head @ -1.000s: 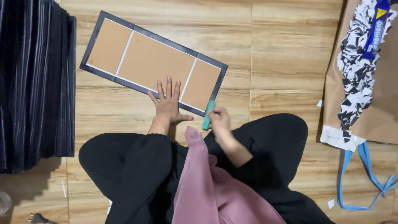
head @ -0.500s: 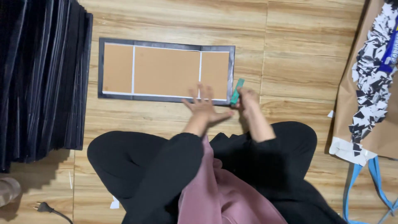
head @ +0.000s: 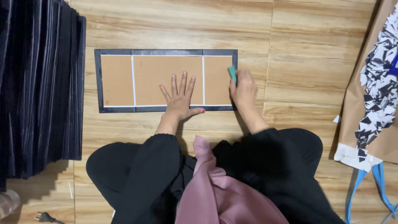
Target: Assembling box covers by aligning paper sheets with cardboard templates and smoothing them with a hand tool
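Both hands work a flat brown cardboard panel with a black border and thin white dividing lines that lies on the pale wood-plank floor. The left hand rests palm down with fingers spread, released and grasping nothing, pressing on the panel's wide middle section near its lower edge. The right hand is curled around a small teal flat tool, which it holds against the panel's right-hand black border, close to the upper corner. The panel sits square to the person, its long side running left to right, just beyond the knees. Black sleeves and black trousers cover the seated person's arms and folded legs, and a dusty-pink cloth hangs down the middle of the lap. At the far left, a tall stack of dark, thin upright sheets stands well apart from the panel. At the right edge, a sheet of brown paper strewn with black and white paper scraps lies on the floor, with a blue strap beneath it. A black plug and cord show in the lower left corner.
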